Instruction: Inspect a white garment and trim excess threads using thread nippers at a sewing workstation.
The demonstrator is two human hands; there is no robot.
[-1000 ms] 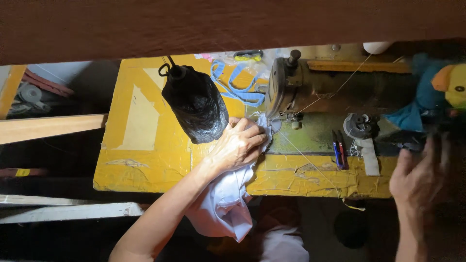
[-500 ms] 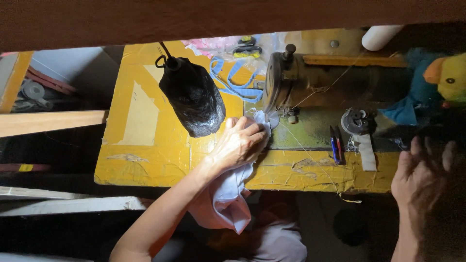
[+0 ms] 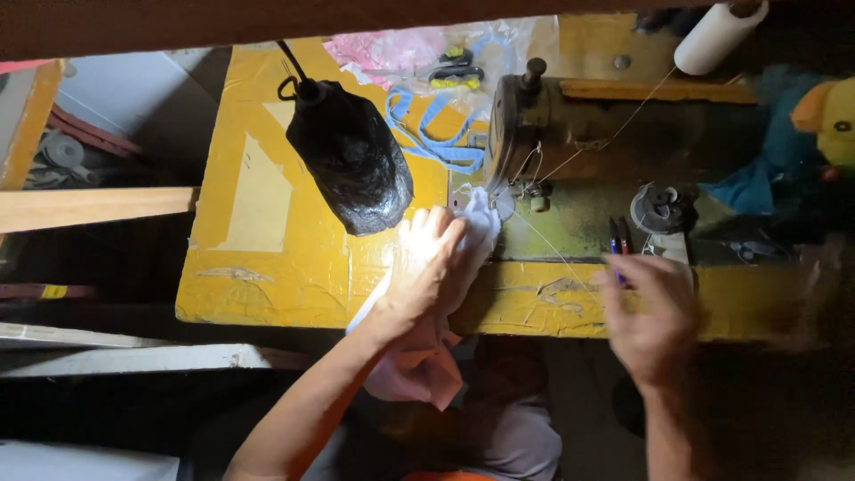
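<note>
Cloth lying at table front edge; left hand pressing it flat, right hand blurred, grip unclear; keep fabric taut.

One sewing machine stands at the far right part of the yellow tabletop. One black lamp hangs over the tabletop's middle. Two hands are in view: the left hand and the right hand, both near the front edge. One piece of pale cloth hangs over that edge. One white thread cone sits at the far right corner. One pair of scissors and one blue strap lie near the far edge. Two pens lie beside one bobbin winder. One stuffed toy sits at the right edge.
</note>
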